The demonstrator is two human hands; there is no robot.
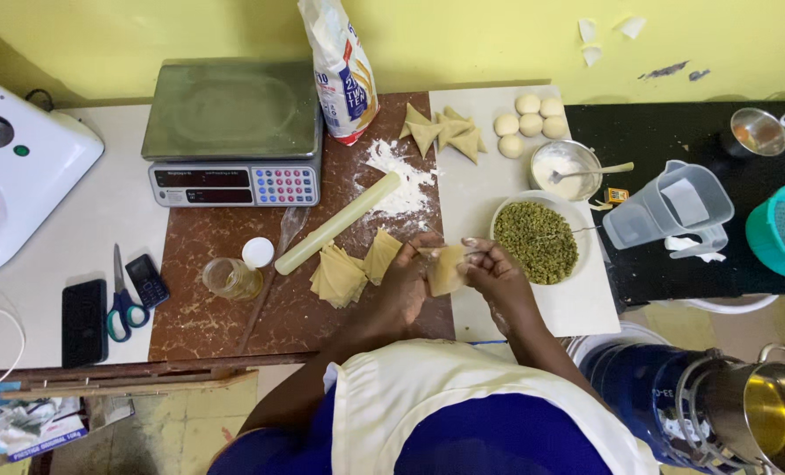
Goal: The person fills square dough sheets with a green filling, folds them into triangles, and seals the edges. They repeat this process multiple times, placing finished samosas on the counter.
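Note:
My left hand (407, 283) and my right hand (491, 268) meet over the table's front edge, both gripping a pale folded dough sheet (446, 270). A stack of cut dough sheets (340, 275) lies just left of my left hand. A white bowl of green filling (537, 240) with a spoon in it sits right beside my right hand. Further back are several folded triangle pastries (443, 131), several dough balls (529, 122) and a small metal bowl of white paste (564, 169) with a spoon.
A pale rolling pin (337, 222) lies by spilled flour (400, 182). A flour bag (342, 69) and a scale (234, 132) stand at the back. Left: oil jar (228, 278), scissors (123, 298), two phones. Right: clear jug (670, 208), teal strainer (784, 229), metal pot (758, 413).

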